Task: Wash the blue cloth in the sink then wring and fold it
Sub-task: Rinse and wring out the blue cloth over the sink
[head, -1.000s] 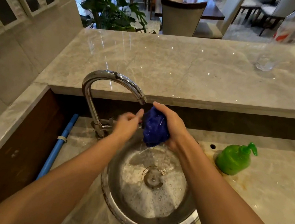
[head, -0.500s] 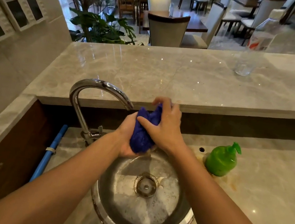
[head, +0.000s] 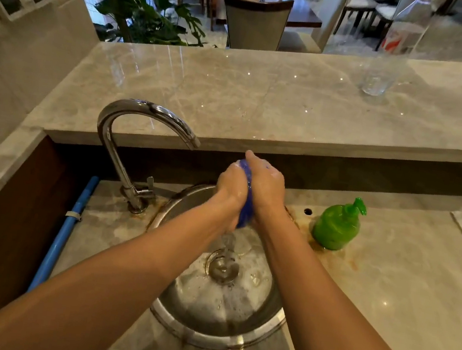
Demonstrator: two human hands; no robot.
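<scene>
I watch the left hand point(head: 232, 185) and right hand point(head: 266, 187), fingers clamped together, squeeze the bunched blue cloth point(head: 246, 206) over the round steel sink point(head: 215, 341).

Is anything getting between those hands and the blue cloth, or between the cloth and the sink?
Nothing visible. The left hand and right hand press the blue cloth directly between them, above the sink. Only draining water lies below.

faucet point(head: 127, 142) left of sink point(head: 229, 343), dispenser point(head: 336, 228) right
</scene>
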